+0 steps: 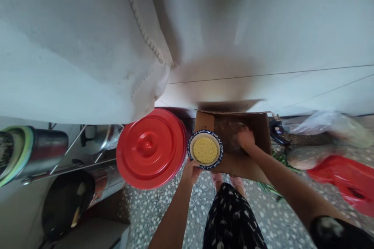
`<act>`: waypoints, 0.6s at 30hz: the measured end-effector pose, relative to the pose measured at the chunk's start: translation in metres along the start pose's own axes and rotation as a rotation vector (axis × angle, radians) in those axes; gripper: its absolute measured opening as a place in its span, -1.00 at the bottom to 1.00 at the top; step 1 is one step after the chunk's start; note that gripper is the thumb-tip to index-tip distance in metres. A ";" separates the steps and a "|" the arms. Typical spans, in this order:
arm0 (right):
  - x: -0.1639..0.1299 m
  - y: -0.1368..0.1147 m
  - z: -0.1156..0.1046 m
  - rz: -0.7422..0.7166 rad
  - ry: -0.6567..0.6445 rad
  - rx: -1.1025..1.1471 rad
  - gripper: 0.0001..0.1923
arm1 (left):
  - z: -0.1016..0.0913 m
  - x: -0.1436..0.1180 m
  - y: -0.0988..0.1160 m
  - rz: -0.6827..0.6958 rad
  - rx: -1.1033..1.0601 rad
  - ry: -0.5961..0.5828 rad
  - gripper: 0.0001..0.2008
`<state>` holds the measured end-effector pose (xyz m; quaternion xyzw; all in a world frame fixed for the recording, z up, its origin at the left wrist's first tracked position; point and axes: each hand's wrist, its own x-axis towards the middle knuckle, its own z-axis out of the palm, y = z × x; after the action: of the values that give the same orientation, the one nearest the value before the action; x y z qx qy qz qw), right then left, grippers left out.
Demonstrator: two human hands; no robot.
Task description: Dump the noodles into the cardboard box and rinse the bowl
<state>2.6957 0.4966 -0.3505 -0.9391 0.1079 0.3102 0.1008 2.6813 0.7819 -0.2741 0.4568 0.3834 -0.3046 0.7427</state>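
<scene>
Head view, left to right: round red plastic lid (151, 148), then the left hand (191, 171) gripping the blue-rimmed bowl of yellow grain (205, 150) by its near edge. Right hand (246, 138) reaches into the brown cardboard box (233, 142), fingers blurred, cannot tell; seemingly gathering something inside.

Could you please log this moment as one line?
left hand: holds bowl of yellow grains | right hand: inside cardboard box | red lid beside
</scene>
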 end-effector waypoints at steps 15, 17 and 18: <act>-0.068 0.112 -0.068 0.535 0.713 0.331 -0.56 | 0.037 -0.006 0.035 -0.013 0.152 -0.116 -0.33; -0.076 0.083 -0.068 0.184 0.802 0.153 -0.54 | 0.043 -0.006 0.036 -0.027 0.170 -0.126 -0.35; -0.076 0.064 -0.067 -0.093 0.702 0.093 -0.55 | 0.044 -0.006 0.036 -0.024 0.172 -0.124 -0.35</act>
<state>2.6561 0.4288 -0.2595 -0.9868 0.1072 -0.0416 0.1141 2.7194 0.7568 -0.2405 0.4948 0.3146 -0.3728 0.7192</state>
